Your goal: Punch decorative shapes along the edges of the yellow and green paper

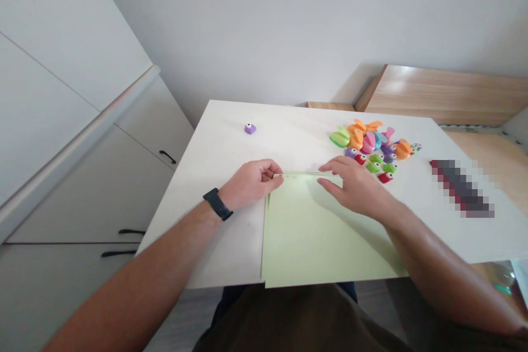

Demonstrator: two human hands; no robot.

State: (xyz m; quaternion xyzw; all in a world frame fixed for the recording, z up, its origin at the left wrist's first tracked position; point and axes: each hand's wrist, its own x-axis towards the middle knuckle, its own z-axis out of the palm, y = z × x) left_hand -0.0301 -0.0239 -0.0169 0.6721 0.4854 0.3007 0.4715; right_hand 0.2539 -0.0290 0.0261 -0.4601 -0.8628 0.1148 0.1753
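Note:
Pale green paper [325, 236] lies at the front of the white table, its near edge reaching the table's front edge. A second edge shows along its left side, as if sheets were stacked. My left hand [262, 179], with a dark band on the wrist, pinches the far left corner of the paper between thumb and fingers. Close to the far edge of the paper, my right hand [348, 184] hovers or rests with thumb and forefinger apart; nothing shows between them. Tiny marks, too small to make out, dot the far edge between both hands.
A small purple craft punch [250, 129] with a white knob stands alone at the back left. Several colourful craft punches [369, 143] cluster at the back right. A blurred dark and red object [462, 190] lies farther right. White cabinets [82, 176] stand left.

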